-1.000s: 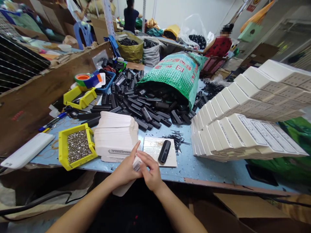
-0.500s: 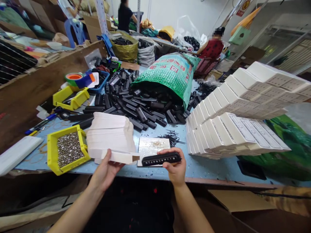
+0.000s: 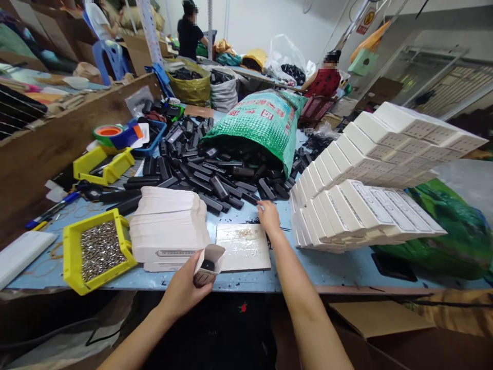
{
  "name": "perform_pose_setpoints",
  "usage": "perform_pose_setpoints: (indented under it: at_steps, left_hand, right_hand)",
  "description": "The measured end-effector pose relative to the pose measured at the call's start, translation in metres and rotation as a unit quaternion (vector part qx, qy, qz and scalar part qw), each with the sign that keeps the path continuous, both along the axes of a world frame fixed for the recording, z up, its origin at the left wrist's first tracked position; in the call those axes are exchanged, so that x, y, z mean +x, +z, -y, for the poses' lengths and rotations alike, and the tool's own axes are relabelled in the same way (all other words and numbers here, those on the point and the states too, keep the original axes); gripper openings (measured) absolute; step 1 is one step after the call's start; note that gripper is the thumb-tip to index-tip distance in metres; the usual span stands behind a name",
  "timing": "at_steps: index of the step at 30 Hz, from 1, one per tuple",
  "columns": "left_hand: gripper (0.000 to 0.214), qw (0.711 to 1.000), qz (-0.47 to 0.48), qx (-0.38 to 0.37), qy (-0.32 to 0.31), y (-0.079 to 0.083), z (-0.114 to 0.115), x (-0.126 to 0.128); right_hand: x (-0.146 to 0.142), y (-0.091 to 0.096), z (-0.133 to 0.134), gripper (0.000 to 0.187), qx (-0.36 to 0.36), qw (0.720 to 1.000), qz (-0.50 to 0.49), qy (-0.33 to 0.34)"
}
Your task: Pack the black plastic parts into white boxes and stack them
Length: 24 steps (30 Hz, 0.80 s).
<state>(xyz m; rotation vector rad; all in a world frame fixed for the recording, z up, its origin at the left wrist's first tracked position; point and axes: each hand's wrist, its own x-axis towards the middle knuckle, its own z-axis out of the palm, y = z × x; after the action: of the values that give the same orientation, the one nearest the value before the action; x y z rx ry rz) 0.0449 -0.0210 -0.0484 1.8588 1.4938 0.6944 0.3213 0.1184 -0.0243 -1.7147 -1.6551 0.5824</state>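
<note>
My left hand (image 3: 185,290) is closed round a small white carton (image 3: 207,263) held upright at the table's front edge, its top flap open and a black part showing inside. My right hand (image 3: 268,217) reaches forward over the blue table, its fingers bent down on a scatter of thin black pins (image 3: 274,224); whether it grips any I cannot tell. Just beyond it lies the pile of black plastic parts (image 3: 215,174). Between my hands lies a white card (image 3: 242,246). A stack of flat white cartons (image 3: 167,223) sits left of the card.
A yellow bin of small metal screws (image 3: 96,249) stands at the front left. A green sack (image 3: 262,126) spills black parts mid-table. Stacked white boxes (image 3: 370,195) fill the right side. A second yellow bin (image 3: 102,164), tape rolls and pens lie left. Other people work at the back.
The black part that my right hand held half a second ago is now inside the carton. My left hand has turned the carton upright. My right hand has moved forward to the pins.
</note>
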Motion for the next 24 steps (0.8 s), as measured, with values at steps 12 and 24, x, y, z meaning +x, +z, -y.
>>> perform_pose_setpoints:
  at_steps: [12, 24]
  left_hand:
    - [0.077, 0.999, -0.023, 0.003, -0.040, -0.011, -0.013, -0.002]
    - [0.057, 0.999, 0.003, 0.041, -0.031, -0.021, -0.016, -0.005]
  right_hand:
    - [-0.080, 0.001, 0.086, 0.022, 0.044, 0.964, -0.256, 0.050]
    - [-0.106, -0.008, 0.106, 0.010, 0.102, 0.986, -0.104, 0.084]
